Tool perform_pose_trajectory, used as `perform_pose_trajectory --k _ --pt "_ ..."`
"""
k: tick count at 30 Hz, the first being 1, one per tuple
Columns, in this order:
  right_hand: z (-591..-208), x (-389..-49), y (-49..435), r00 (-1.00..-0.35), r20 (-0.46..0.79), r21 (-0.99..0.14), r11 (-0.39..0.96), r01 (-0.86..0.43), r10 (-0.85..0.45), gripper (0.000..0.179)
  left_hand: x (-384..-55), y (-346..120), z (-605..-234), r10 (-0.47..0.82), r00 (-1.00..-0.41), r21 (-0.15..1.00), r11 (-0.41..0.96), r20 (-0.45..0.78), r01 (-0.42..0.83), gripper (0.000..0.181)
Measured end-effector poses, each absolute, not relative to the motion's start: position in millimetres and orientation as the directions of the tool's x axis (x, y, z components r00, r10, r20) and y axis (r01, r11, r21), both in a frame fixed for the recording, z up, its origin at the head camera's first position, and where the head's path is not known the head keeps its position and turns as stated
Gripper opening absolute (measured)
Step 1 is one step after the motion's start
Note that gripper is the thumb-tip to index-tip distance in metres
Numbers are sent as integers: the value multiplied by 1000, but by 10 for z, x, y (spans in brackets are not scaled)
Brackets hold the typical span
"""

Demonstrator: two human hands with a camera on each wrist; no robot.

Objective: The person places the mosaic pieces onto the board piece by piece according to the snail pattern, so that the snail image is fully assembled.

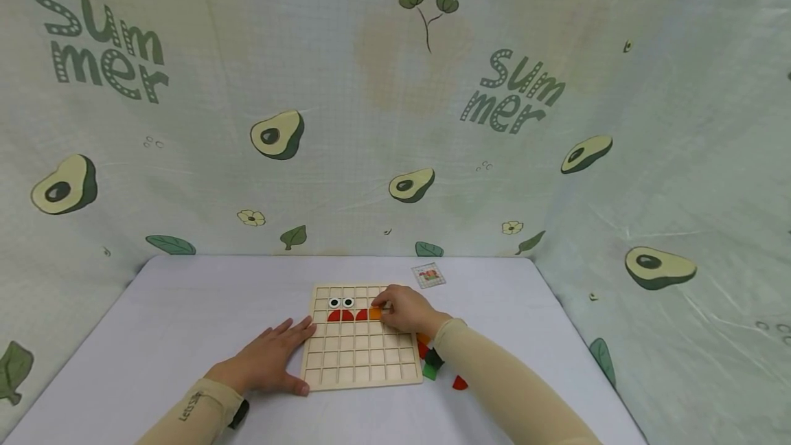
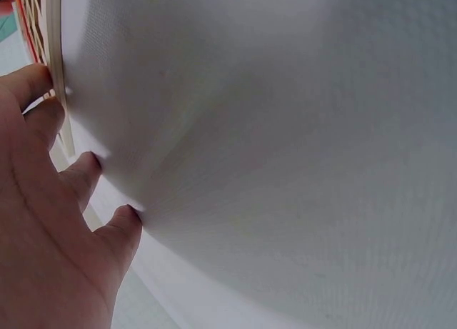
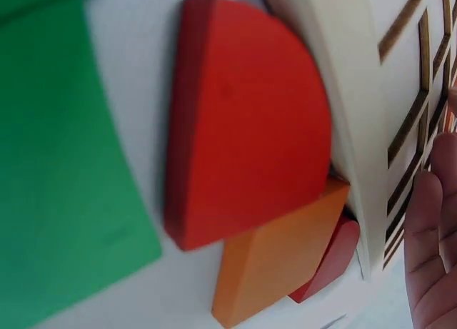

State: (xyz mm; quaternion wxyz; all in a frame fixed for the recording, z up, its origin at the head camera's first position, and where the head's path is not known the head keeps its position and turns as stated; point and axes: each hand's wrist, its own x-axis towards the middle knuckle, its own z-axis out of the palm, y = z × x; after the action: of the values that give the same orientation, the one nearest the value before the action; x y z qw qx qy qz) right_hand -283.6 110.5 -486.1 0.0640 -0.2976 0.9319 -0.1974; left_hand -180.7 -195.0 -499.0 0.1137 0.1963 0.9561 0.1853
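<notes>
A wooden grid board (image 1: 355,361) lies flat on the white table. Two eye tiles (image 1: 341,303) sit in its upper cells, and red quarter-round tiles (image 1: 334,316) fill cells in the row below. Just right of these, an orange square tile (image 1: 374,314) is pinched between the fingertips of my right hand (image 1: 404,309), over a cell of that same row. My left hand (image 1: 268,356) lies spread with straight fingers, its fingertips and thumb touching the board's left side. In the left wrist view, fingers (image 2: 46,118) meet the board's wooden edge (image 2: 53,51).
Loose tiles lie against the board's right side: a red quarter-round piece (image 3: 250,122), an orange piece (image 3: 285,250) and a green piece (image 3: 71,165). Another red piece (image 1: 460,382) lies apart, near the right forearm. Behind the board is a small picture card (image 1: 428,275).
</notes>
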Motion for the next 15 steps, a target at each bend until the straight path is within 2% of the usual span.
perform_pose_trajectory --k 7,15 --pt "-4809 -2860 1199 -830 -39 -440 756 -485 -556 30 -1801 -1940 -4973 410 -899 398 858 -153 324 113" --pt "-4618 -2833 1607 -854 -82 -434 790 -434 -514 32 -1799 -1929 -4956 398 -902 399 864 -165 308 112"
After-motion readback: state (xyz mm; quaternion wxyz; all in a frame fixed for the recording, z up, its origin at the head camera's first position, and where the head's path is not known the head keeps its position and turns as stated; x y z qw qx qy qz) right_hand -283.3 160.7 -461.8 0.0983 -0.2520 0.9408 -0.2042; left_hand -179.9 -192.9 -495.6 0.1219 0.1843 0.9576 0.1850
